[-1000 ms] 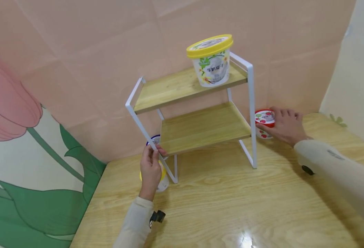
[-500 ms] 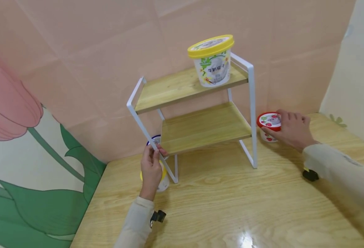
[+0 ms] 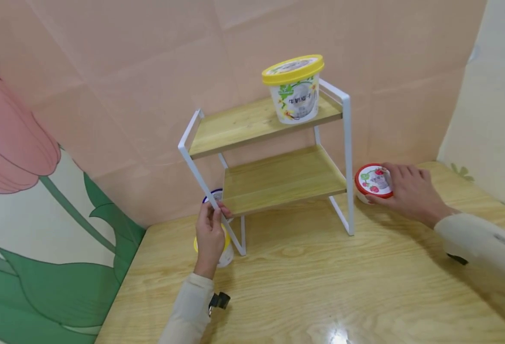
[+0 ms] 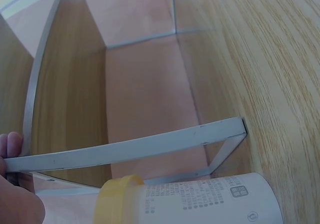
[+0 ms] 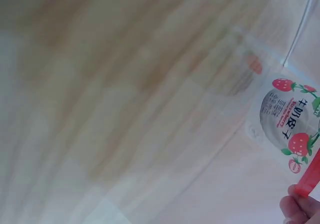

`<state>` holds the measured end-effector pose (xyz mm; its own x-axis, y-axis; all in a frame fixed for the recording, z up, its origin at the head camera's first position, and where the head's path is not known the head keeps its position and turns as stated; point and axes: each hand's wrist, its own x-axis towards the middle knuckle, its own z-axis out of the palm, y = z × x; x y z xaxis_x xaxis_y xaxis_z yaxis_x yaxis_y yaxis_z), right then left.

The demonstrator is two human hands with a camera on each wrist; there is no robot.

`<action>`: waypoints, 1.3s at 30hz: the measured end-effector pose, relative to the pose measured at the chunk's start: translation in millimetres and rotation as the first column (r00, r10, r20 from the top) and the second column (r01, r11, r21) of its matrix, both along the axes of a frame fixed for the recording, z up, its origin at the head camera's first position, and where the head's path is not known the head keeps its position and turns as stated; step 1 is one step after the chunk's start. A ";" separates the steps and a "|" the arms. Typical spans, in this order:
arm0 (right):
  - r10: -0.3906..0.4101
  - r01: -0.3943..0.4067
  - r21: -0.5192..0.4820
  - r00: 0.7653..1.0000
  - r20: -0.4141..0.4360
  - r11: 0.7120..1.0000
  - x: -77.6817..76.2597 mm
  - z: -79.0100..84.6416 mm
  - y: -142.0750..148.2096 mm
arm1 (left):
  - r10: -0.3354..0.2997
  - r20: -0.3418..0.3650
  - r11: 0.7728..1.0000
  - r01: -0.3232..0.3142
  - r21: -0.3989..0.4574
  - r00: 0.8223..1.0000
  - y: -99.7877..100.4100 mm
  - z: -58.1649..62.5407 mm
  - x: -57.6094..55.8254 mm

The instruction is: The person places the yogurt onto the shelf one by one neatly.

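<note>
1. You've got a two-tier shelf [image 3: 282, 177]: flat wood-grain boards, white flat-bar frame with squared loops, standing on a glossy wood-grain worktop [image 3: 304, 282].
2. Strawberry-print tub [image 3: 373, 180]: round, white printed sides, red-rimmed lid.
3. Your left grip [image 3: 209, 236]: thumb and fingers closed, pinching the shelf's front left upright near the lower board.
4. Your right grip [image 3: 411, 193]: clamped on the strawberry-print tub, fingers over the lid's far side, thumb at its near rim.
5. Strawberry-print tub sits under your right grip's thumb side, just right of the shelf; can't tell if its base touches the worktop.
6. Yellow-lidded vanilla-print tub [image 3: 297, 98] stands on the top board; another yellow-lidded tub [image 4: 210, 201] lies beyond your left grip.
</note>
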<state>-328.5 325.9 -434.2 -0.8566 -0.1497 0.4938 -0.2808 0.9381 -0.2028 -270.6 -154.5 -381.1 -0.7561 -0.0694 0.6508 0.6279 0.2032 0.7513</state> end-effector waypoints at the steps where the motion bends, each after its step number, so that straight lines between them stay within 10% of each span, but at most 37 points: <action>1: 0.002 -0.002 -0.001 1.000 0.002 1.000 1.7 -0.2 0.4 | 0.001 -0.001 1.000 -0.001 -0.001 1.000 0.2 0.1 0.1; 39: 0.006 -0.002 -0.098 0.999 0.038 0.995 75.2 -2.5 15.0 | 0.012 0.004 1.000 -0.012 -0.014 1.000 1.6 1.7 3.9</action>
<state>-253.2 340.9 -436.7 -0.8744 -0.1057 0.4736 -0.2749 0.9122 -0.3038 -266.7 -152.9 -379.4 -0.7582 -0.0689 0.6484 0.6221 0.2213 0.7510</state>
